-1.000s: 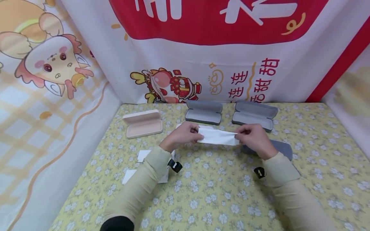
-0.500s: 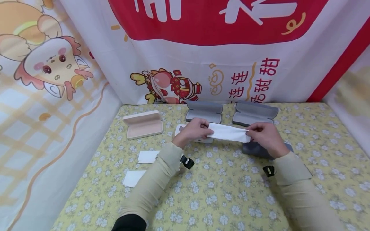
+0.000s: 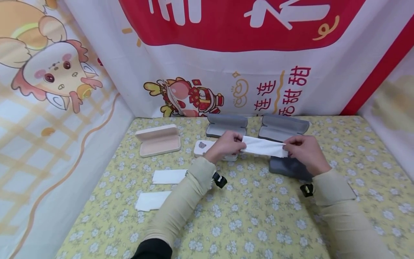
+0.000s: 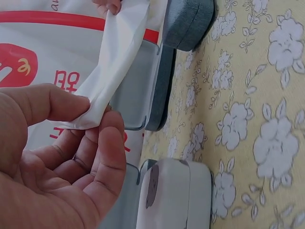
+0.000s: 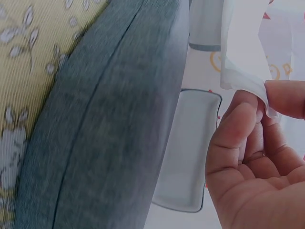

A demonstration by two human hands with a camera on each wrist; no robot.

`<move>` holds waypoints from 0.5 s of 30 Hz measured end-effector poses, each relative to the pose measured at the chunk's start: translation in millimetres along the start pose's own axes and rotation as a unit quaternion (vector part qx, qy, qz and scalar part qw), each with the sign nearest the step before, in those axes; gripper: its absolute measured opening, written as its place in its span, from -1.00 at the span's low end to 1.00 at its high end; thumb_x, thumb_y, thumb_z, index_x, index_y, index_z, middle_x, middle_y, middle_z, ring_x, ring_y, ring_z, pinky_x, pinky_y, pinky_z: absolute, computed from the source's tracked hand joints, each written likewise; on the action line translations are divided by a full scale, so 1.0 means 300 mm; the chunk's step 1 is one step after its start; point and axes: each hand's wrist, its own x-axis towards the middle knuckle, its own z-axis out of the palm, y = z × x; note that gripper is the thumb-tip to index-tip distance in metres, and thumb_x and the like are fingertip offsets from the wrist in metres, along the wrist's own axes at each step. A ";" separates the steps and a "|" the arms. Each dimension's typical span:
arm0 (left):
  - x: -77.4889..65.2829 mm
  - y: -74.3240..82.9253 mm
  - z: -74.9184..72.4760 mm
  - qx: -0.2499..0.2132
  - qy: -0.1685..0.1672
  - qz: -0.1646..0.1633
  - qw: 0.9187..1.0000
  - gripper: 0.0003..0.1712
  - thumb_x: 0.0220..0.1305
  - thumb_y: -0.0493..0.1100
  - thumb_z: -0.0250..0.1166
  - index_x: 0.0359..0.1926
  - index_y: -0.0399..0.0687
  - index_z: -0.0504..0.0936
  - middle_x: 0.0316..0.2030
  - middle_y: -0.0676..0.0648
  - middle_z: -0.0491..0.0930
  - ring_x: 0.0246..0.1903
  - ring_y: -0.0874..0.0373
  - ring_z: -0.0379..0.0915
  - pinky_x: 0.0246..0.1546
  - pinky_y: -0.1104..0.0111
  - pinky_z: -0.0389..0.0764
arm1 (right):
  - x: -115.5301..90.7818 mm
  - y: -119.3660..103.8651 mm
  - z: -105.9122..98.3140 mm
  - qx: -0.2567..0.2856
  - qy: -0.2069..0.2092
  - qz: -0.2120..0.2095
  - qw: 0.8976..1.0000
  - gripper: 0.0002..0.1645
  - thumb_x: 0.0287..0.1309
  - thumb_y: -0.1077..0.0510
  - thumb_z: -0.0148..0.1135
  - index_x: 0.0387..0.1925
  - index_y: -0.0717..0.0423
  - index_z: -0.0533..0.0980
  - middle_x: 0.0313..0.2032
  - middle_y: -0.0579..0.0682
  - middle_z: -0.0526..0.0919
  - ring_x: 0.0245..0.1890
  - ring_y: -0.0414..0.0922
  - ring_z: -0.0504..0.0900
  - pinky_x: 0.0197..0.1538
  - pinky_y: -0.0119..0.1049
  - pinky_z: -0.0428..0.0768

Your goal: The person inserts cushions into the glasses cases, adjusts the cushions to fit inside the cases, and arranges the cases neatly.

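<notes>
Fingers, left hand [image 3: 227, 145]: closed to a pinch, thumb one side, fingertips the other; they have the near-left end of my white strip [image 3: 263, 146].
Fingers, right hand [image 3: 305, 151]: also pinched, no gap beyond the fabric, on the strip's opposite end.
White strip: held up off the worktop [image 3: 239, 219], spanning between both sets of fingers, a few creases, slightly lower at the right end.
Bear-print case [image 3: 203, 148]: white, lid down, below and left of my left fingers; the hand hides part of it.
Closed grey case [image 3: 286, 168]: below my right fingers, lying on the worktop, partly covered by the hand in the head view.
Open grey cases: two, beyond my fingers; one [image 3: 226, 126] past the left set, the other [image 3: 283, 129] past the strip and right set. Lids up.
Pink case [image 3: 160, 141]: open, well left of my left fingers.
Flat white pieces: two, left of and nearer me than my left fingers; one [image 3: 169, 176] farther out, one [image 3: 152, 200] closer in, forearm over their right ends.
Worktop cover: yellow, white flowers, under everything.
</notes>
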 end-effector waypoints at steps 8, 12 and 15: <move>0.045 0.025 0.036 0.011 0.015 -0.008 1.000 -0.72 0.40 -0.29 0.21 -0.48 -0.09 0.37 -0.64 0.01 0.33 -0.73 0.18 0.03 -0.69 0.26 0.12 | 0.015 0.013 -0.037 0.000 -0.001 0.024 1.000 -0.62 0.36 0.11 0.22 -0.01 0.38 0.58 -0.16 0.24 0.61 -0.32 -0.06 0.60 -0.26 -0.22 0.67; 0.073 0.039 0.051 0.021 0.034 -0.011 0.999 -0.76 0.36 -0.31 0.23 -0.46 -0.08 0.42 -0.62 0.00 0.37 -0.73 0.18 0.06 -0.70 0.28 0.11 | 0.026 0.023 -0.053 0.009 0.002 0.036 0.999 -0.59 0.37 0.10 0.21 0.03 0.39 0.56 -0.13 0.24 0.59 -0.32 -0.08 0.61 -0.25 -0.24 0.67; 0.093 0.047 0.064 0.023 0.043 0.003 0.999 -0.76 0.35 -0.34 0.23 -0.47 -0.09 0.44 -0.62 0.00 0.37 -0.69 0.19 0.15 -0.67 0.33 0.20 | 0.036 0.033 -0.065 0.010 0.006 0.050 0.999 -0.57 0.38 0.09 0.21 0.06 0.39 0.54 -0.09 0.25 0.57 -0.31 -0.08 0.61 -0.25 -0.24 0.68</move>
